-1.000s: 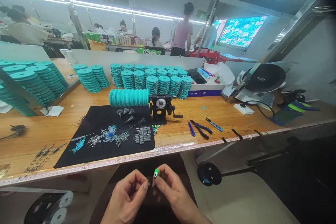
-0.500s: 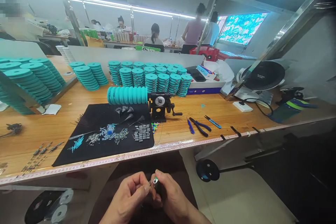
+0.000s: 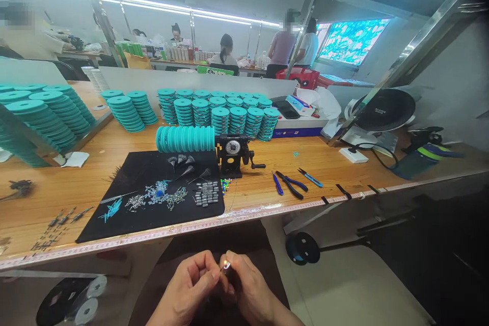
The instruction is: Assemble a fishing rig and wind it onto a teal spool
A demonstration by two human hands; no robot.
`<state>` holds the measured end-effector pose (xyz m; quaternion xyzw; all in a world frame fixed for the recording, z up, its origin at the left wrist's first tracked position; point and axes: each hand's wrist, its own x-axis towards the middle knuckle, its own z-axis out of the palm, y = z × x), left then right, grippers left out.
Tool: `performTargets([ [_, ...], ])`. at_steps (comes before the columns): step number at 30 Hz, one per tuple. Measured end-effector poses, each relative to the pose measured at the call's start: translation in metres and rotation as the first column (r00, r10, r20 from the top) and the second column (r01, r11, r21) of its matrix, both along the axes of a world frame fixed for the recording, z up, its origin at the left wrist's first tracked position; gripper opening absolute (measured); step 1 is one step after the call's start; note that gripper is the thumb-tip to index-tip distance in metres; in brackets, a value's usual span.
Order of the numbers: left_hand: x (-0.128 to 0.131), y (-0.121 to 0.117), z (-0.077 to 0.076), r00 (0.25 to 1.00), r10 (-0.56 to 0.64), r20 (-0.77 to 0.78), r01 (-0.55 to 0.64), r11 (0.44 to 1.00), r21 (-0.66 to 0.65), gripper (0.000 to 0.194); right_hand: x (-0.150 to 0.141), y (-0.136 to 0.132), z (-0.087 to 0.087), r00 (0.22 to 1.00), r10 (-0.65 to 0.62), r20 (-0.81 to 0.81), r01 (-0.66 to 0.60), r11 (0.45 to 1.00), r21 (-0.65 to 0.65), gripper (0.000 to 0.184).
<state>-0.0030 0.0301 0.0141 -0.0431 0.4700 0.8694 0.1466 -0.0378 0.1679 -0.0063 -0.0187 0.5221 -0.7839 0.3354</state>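
Note:
My right hand (image 3: 249, 285) is wrapped round a lighter (image 3: 228, 266), its thumb on top and a small flame showing at its tip. Right beside the flame, the thumb and forefinger of my left hand (image 3: 193, 282) are pinched together; whatever is between them is too small to make out. Both hands are held close together in front of the bench edge. Above them on the bench stands a black hand-crank winder (image 3: 232, 155) with a row of turquoise spools (image 3: 186, 139) on its shaft. A thin line hangs from near the winder toward the bench edge.
A black mat (image 3: 153, 224) carries small fittings and grey weights (image 3: 207, 194). Pliers (image 3: 292, 183), a blue-handled tool (image 3: 277, 183) and snips (image 3: 310, 178) lie to the right. Stacked turquoise spools (image 3: 220, 121) stand behind. A measuring tape (image 3: 160, 231) lines the front edge.
A flame has appeared at the lighter's top, which was unlit before. My two hands have barely moved and stay close together.

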Motion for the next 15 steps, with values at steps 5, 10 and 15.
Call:
performTargets([
  [5,-0.0011,0.0002,-0.0002,1.0,0.004,-0.007,-0.004,1.0,-0.019,0.033,0.0011,0.0007,-0.004,0.999,-0.03,0.035,0.032,0.998,-0.054,0.039],
  [10,-0.001,0.0009,0.0034,1.0,0.006,0.007,-0.006,1.0,-0.017,0.035,0.0014,0.0009,-0.0025,0.998,-0.035,0.049,0.037,0.999,-0.037,0.044],
  [15,-0.0003,0.0004,0.0095,0.998,0.0,0.058,0.003,0.999,-0.05,0.034,0.0013,0.0005,-0.0018,0.999,-0.013,0.031,0.015,0.998,-0.058,0.047],
])
